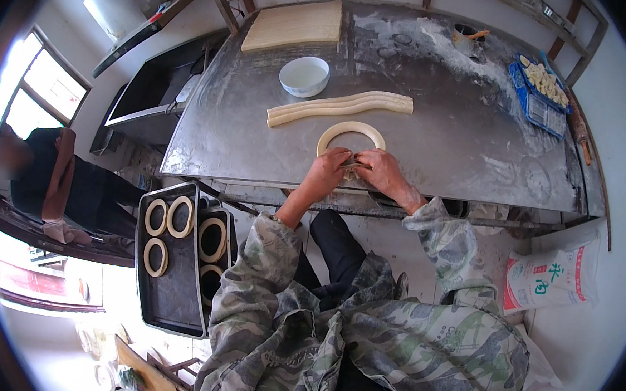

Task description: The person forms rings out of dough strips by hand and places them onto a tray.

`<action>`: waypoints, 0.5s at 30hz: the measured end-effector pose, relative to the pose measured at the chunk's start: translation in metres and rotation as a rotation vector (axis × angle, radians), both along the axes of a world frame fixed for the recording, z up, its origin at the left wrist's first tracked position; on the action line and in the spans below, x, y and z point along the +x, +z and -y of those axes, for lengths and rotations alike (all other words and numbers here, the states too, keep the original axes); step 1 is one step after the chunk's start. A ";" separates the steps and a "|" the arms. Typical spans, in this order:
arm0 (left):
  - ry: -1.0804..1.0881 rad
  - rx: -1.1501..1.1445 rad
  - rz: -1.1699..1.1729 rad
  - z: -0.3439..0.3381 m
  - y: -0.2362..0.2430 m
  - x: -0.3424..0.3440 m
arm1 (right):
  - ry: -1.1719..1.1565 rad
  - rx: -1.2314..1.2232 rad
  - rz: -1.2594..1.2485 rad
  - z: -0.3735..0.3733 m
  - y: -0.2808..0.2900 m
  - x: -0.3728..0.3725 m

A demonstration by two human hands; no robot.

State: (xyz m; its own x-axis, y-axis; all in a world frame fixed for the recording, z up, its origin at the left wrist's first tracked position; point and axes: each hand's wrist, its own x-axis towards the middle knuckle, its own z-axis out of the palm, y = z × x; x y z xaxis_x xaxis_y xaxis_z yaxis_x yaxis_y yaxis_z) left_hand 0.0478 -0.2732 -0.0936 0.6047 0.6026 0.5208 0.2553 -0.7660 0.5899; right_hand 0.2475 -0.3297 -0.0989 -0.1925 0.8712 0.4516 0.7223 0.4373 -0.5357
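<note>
We have the dough ring on the metal table, close to its near edge and straight in front of the body, likely because both arms can work there without stretching. Our left hand and right hand meet at the ring's near side, the fingers of each bent in and closed on the dough; we cannot tell whether it is joined beneath them. Gripping only there leaves the far arc lying free on the metal, which probably helps it hold its round shape. Just beyond lies a long grooved strip, and past it a bowl, both presumably set to be within reach yet out of the fingers' way. A sheet of dough rests at the far edge. On our left, 2 trays stand beside the table, a handy spot for the rings in them: 3 show in 1 tray and 2 in the other. Our dough ring looks pale cream, smooth and fairly even in thickness along its arc, while the bit showing between the fingers seems flatter and less regular.
</note>
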 end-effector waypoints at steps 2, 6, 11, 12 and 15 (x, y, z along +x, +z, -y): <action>0.033 -0.052 0.006 0.002 0.004 -0.003 | 0.005 0.055 0.003 0.001 -0.001 0.001; 0.135 0.008 -0.007 0.006 0.002 -0.014 | -0.064 0.128 -0.102 0.007 0.001 0.001; 0.196 0.246 -0.108 0.037 -0.006 -0.016 | -0.057 0.168 -0.039 0.026 0.010 0.000; 0.195 0.297 -0.137 0.043 -0.007 -0.013 | -0.066 0.178 -0.041 0.029 0.009 -0.001; 0.206 0.371 -0.234 0.048 -0.013 -0.010 | -0.108 0.197 -0.051 0.032 0.005 -0.001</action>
State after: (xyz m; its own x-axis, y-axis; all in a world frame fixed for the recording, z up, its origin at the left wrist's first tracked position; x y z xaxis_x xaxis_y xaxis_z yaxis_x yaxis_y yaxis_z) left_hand 0.0381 -0.3214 -0.1069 0.6189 0.5213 0.5876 0.5166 -0.8336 0.1953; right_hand 0.2469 -0.3619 -0.0942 -0.0756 0.7794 0.6219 0.7444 0.4591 -0.4849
